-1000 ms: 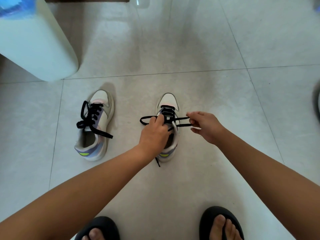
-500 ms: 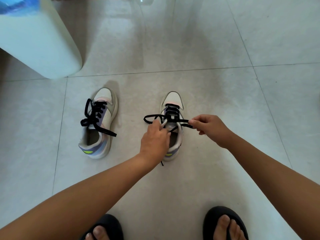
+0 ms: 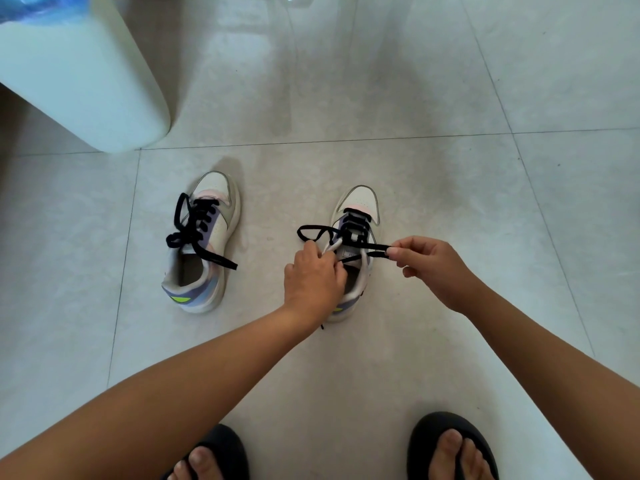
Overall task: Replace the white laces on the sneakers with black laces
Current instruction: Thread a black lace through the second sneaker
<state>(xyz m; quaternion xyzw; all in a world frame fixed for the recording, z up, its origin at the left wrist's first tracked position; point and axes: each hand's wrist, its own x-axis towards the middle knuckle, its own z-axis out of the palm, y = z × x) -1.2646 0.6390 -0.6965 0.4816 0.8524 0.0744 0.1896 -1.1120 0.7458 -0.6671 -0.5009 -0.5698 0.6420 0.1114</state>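
Note:
Two white sneakers with purple and pink panels stand on the tiled floor. The left sneaker [image 3: 211, 237] carries a black lace [image 3: 197, 230] whose loose ends trail over its side. The right sneaker [image 3: 358, 209] is laced in black up the front. My left hand [image 3: 313, 278] rests over that shoe's opening and grips one black lace end, which loops out to the left [image 3: 311, 233]. My right hand [image 3: 431, 268] pinches the other black lace end [image 3: 375, 247], stretched to the right of the shoe. No white lace is visible.
A pale, rounded bin or container [image 3: 79, 74] stands at the back left on the floor. My two feet in black sandals [image 3: 450, 445] are at the bottom edge. Grey floor tiles [image 3: 415, 98] surround the shoes.
My right hand has drawn its lace end a little farther right. My left hand stays over the shoe, the loop on its left slightly larger. The view has shifted a little.

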